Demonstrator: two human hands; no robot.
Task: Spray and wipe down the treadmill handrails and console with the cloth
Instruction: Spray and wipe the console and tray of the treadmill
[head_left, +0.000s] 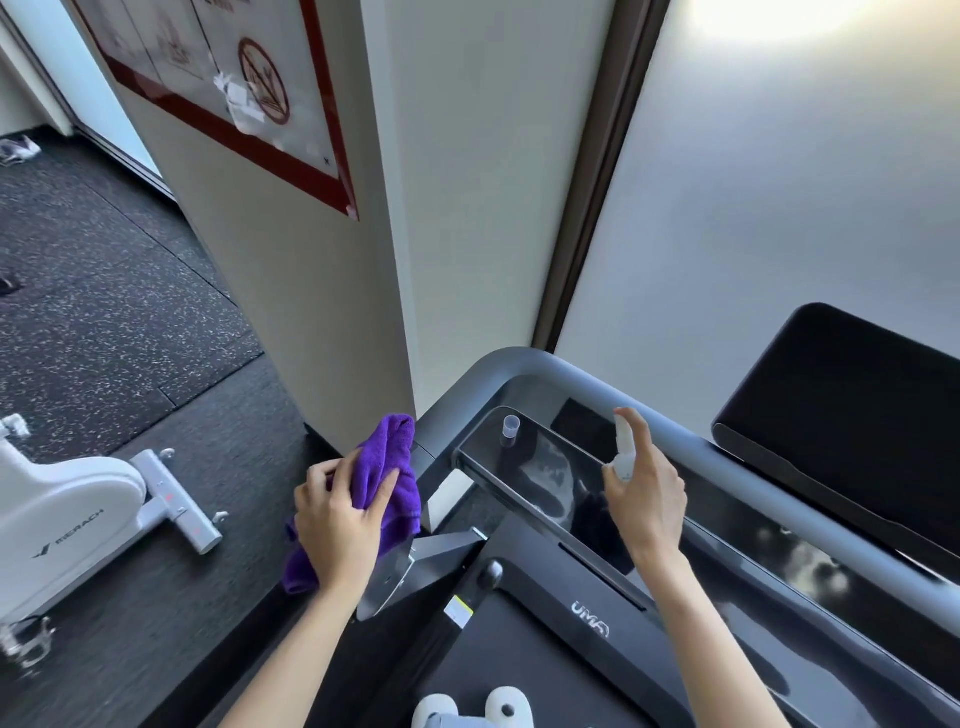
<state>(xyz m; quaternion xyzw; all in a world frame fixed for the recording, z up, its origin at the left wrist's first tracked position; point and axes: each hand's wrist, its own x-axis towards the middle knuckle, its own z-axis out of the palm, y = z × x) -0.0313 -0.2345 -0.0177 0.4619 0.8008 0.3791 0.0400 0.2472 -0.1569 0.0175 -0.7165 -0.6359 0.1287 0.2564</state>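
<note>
— What is nearest to the person?

— At the bottom edge I see two white rounded shoe tips (472, 709) on the black treadmill belt (498, 660). Above them both bare forearms reach forward.

— And the left hand?

— The left hand (340, 525) holds a soft purple microfibre cloth (387, 467). Its grip is curled round the bunched cloth, fingers lying over the fabric. The cloth is touching the left end of the grey curved treadmill handrail (524, 364), near the corner where it bends down.

— The right hand?

— The right hand (649, 499) holds a small white spray bottle (625, 452) upright above the glossy black console panel (545, 467). The grip is pinching the bottle, with one finger raised on top of the nozzle. Whether spray comes out I cannot tell.

— Is anything on the console?

— A small clear plastic cap (510, 427) stands on its left end, apart from the bottle. On the black cover below, a white logo reads "UMA".

— What is farther?

— To the left, on the dark speckled rubber floor (104, 312), stands a white exercise machine (67, 519) marked "MERACH". Behind the console is a black padded screen block (852, 405). Beyond, a cream wall pillar (322, 260) carries a red-framed notice board (223, 88), and to the right is a frosted window (779, 182).
</note>
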